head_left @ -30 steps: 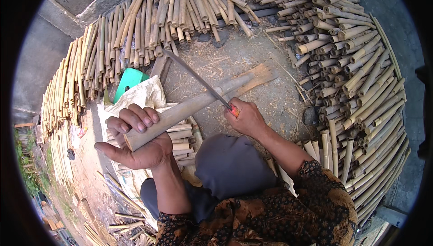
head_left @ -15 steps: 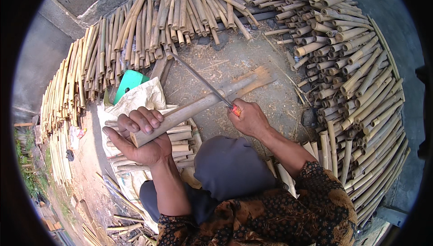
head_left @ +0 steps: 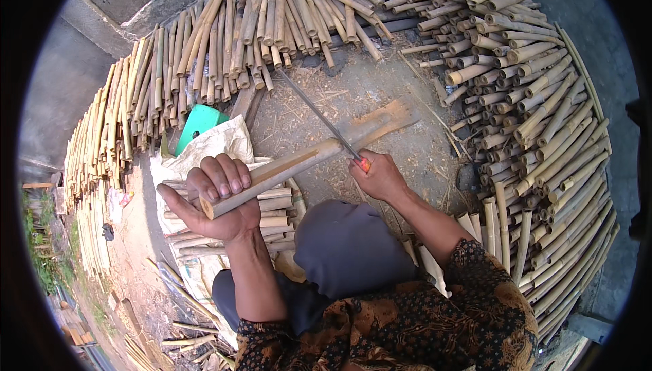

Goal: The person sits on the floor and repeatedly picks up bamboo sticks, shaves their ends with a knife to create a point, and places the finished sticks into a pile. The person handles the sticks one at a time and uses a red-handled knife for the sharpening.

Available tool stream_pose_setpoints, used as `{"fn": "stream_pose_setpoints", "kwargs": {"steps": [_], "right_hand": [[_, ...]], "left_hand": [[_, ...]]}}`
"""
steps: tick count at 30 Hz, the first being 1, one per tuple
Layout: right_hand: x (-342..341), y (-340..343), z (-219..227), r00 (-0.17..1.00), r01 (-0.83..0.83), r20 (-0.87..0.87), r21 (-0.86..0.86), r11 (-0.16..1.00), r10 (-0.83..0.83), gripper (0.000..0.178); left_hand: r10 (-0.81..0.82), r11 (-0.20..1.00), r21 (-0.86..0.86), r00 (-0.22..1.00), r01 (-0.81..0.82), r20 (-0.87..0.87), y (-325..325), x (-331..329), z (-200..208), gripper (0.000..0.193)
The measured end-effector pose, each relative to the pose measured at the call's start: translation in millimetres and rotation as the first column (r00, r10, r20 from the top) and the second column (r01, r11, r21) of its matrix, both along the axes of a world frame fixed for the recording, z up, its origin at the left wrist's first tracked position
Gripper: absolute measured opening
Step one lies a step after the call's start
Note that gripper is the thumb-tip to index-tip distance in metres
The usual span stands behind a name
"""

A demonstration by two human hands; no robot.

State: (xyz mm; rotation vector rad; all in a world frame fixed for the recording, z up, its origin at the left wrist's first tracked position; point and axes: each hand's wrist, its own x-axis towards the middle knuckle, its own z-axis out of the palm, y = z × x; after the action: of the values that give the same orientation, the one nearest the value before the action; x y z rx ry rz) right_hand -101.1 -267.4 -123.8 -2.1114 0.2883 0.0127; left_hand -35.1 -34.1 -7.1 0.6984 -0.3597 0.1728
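Observation:
My left hand (head_left: 227, 201) is wrapped round the near end of a short bamboo tube (head_left: 282, 170), thumb beneath and fingers over the top. The tube slopes away to the right, and a browner strip runs along its upper side. My right hand (head_left: 382, 177) is closed on the red handle of a long thin-bladed knife (head_left: 318, 114). The blade points far left and crosses by the tube's far end; whether it touches cannot be told. Beneath that end lies a worn wooden board (head_left: 388, 118) on the ground.
Stacked bamboo lengths (head_left: 224, 45) line the far side and another large bamboo stack (head_left: 536, 99) rises at the right. A green box (head_left: 199, 126) stands behind a pale sack (head_left: 227, 138). Several cut tubes (head_left: 275, 221) lie on the sack, left of my knee (head_left: 350, 249). Shavings litter the floor.
The knife's tip has swung slightly right, and my right hand has shifted a little right. The bamboo tube has turned in my left hand, bringing its browner strip into view on top.

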Motion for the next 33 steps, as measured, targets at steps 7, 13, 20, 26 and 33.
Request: {"fn": "stream_pose_setpoints", "kwargs": {"steps": [7,13,20,26,33], "right_hand": [[6.2,10.4,7.6,0.966,-0.207,0.137,-0.093,0.974,0.218,0.027],[7.6,7.4,1.4,0.989,-0.141,0.035,-0.101,0.985,0.145,0.026],[14.1,-4.6,-9.0,0.985,0.098,-0.129,-0.136,0.986,-0.115,0.028],[3.3,-1.6,-13.5,0.975,-0.184,0.118,-0.051,0.982,0.189,0.026],[5.9,-17.9,2.5,0.991,-0.090,-0.100,-0.045,0.995,0.085,0.025]], "left_hand": [[0.031,0.999,-0.013,0.996,-0.030,0.078,12.1,2.4,1.6,0.066],[-0.076,0.994,-0.084,0.996,0.073,-0.036,11.5,8.0,-13.3,0.069],[-0.033,0.999,-0.028,0.999,0.033,-0.022,15.9,6.1,-5.1,0.070],[-0.115,0.993,-0.027,0.990,0.118,0.084,8.1,8.8,-2.2,0.075],[-0.431,0.903,0.112,0.873,0.416,0.229,19.1,17.4,0.8,0.084]]}}
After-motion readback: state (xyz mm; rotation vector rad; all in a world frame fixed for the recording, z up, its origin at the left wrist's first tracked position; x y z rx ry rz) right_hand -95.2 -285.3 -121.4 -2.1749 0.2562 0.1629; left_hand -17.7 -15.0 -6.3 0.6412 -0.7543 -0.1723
